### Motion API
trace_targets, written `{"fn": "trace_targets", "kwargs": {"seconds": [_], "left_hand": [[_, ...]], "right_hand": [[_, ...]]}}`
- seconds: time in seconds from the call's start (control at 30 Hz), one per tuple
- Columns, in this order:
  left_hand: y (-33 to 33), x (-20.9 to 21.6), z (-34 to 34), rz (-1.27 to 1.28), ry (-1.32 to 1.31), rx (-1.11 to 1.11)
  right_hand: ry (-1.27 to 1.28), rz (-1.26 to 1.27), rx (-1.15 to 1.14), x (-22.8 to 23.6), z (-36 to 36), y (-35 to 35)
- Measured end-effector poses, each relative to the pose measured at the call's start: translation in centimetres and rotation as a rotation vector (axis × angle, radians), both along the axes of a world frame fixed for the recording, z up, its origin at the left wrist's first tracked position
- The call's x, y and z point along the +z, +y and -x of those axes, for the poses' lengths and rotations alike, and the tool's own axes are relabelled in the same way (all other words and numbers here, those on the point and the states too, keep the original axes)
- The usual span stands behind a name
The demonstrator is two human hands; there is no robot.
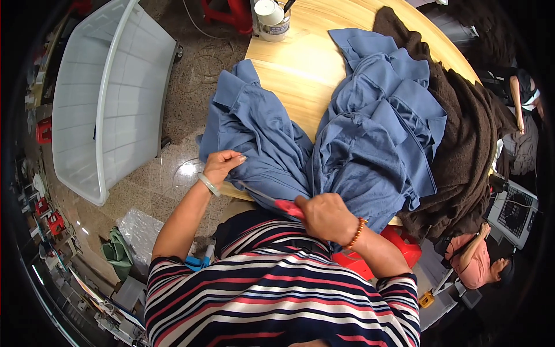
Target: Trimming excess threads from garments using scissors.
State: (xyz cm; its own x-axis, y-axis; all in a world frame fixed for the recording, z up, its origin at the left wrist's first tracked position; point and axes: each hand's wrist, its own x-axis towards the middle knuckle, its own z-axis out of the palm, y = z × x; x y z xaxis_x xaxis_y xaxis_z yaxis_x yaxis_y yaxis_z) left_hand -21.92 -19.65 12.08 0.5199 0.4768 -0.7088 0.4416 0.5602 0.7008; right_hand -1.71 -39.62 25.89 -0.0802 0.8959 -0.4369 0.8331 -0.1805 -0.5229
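Blue woven cloth (254,118) lay rumpled at the near side of the tabletop (292,84), its left part reaching past the edge. It met a larger bunched blue heap (373,130) to the right; whether the two were joined could not be determined. The right hand (329,215) was clenched around a red-handled cutting tool (289,208), its metal blade directed leftward, low over the cloth. The left hand (221,166) had thumb and forefinger drawn together at the cloth; whether they gripped a fold, a thread or nothing could not be told.

In this inspector's judgement, sound practice called for the cloth spread flat and lightly tensioned at the working point, short strokes with the tip, loose folds kept clear of the blade, and the left fingertips out of its line.

The tabletop was pale wood-grained, with brown fabric (462,136) heaped along its right side and a white cup (269,10) at the far left corner. A pale wheeled bin (136,87) stood on the speckled floor (193,87) to the left. At right, a co-worker in pink (471,263) was noted.
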Motion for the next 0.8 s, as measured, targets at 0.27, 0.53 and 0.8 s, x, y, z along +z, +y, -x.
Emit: {"fn": "trace_targets", "kwargs": {"seconds": [0.27, 0.53, 0.8], "left_hand": [[0.9, 0.2, 3.7, -0.194, 0.057, -0.438], [-0.1, -1.3, 3.7, -0.353, 0.011, -0.285], [1.1, 0.1, 3.5, -0.208, -0.057, -0.023]], "right_hand": [[0.033, -0.077, -0.037, -0.9, -0.7, 0.2], [-0.052, -0.078, -0.012, -0.7, 0.4, -1.1], [-0.034, -0.115, -0.097, -0.3, -0.2, 0.5]]}}
